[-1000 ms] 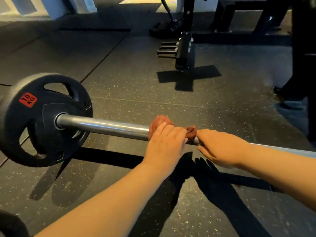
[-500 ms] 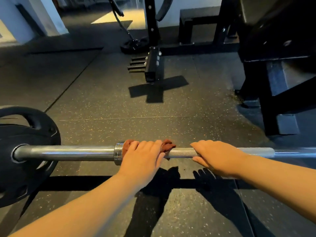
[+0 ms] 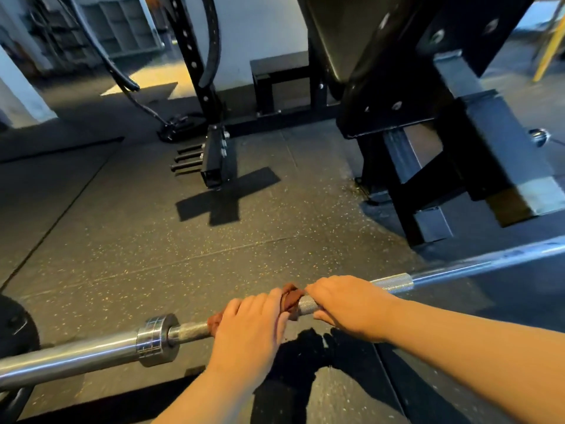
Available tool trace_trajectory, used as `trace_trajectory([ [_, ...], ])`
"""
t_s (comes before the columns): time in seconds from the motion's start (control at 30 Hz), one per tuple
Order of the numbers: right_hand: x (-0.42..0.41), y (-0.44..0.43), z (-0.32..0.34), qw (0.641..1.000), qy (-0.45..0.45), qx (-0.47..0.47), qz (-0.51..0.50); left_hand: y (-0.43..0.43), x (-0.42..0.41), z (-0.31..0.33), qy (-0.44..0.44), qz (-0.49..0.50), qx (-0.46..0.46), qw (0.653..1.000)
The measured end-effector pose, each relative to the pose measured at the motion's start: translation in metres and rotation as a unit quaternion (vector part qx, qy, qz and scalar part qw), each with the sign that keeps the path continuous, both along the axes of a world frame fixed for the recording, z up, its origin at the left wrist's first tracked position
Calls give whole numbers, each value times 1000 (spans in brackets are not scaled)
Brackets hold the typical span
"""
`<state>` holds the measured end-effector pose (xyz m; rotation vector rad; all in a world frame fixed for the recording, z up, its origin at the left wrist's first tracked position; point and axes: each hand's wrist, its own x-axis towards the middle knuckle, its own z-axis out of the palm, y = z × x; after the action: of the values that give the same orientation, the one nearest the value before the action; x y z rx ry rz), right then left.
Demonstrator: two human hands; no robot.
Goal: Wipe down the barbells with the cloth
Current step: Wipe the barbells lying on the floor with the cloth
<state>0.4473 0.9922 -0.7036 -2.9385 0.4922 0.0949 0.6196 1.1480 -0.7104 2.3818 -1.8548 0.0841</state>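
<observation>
Gripping the barbell (image 3: 91, 351) slanting lower-left to upper-right: left hand (image 3: 247, 328) through cloth (image 3: 290, 298), right hand (image 3: 348, 304) bare.

The floor (image 3: 146, 240) is covered with dark speckled rubber mats. A black perforated rack upright (image 3: 192, 56) is set before a white wall (image 3: 253, 26), a sunlit patch (image 3: 146, 82) is seen at its left, and a heavy black steel frame (image 3: 394, 117) is placed at right.

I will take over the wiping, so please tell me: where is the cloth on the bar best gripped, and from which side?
Grip the cloth where it wraps the barbell, coming from above and the near side, as the left hand does. The bar lies low, close to the floor, so its top is the open side.
</observation>
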Motion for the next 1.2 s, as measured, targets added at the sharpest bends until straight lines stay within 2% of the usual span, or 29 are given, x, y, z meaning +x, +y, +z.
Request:
trace_trajectory([
  [0.13, -1, 2, 1, 1000, -21, -13, -13, 14, 15, -9, -8, 85, -67, 994],
  [0.27, 2, 8, -5, 999, -19, -41, -15, 2, -4, -17, 6, 113, -102, 988],
  [0.33, 0, 6, -4, 999, -18, -36, -9, 1, -8, -17, 4, 69, -90, 993],
  [0.43, -8, 1, 1, 1000, -12, -25, -13, 15, 18, -5, -54, -8, -30, 998],
  [0.5, -16, 0, 2, 999, -8, -48, -22, 31, 42, -3, -68, 40, -12, 997],
  [0.57, -20, 0, 0, 997, -6, -60, -37, 43, 50, -7, -47, 114, -30, 992],
  [0.63, -17, 3, -5, 996, -18, -73, -45, 41, 37, -17, -26, 140, -62, 988],
  [0.8, -8, 13, -7, 992, -21, -114, -54, 17, -11, -23, 32, 36, -49, 998],
  [0.93, -18, 3, 6, 998, 3, -31, -52, 24, 19, -7, -36, -23, -3, 999],
  [1.03, -25, -1, 9, 998, 13, -27, -61, 46, 39, -9, -45, 56, -11, 997],
  [1.13, -20, 5, 1, 995, 28, -71, -63, 42, 20, -11, 4, 122, -21, 992],
  [1.2, -14, 9, 0, 992, 48, -96, -72, 25, -4, -6, 52, 120, -13, 991],
])
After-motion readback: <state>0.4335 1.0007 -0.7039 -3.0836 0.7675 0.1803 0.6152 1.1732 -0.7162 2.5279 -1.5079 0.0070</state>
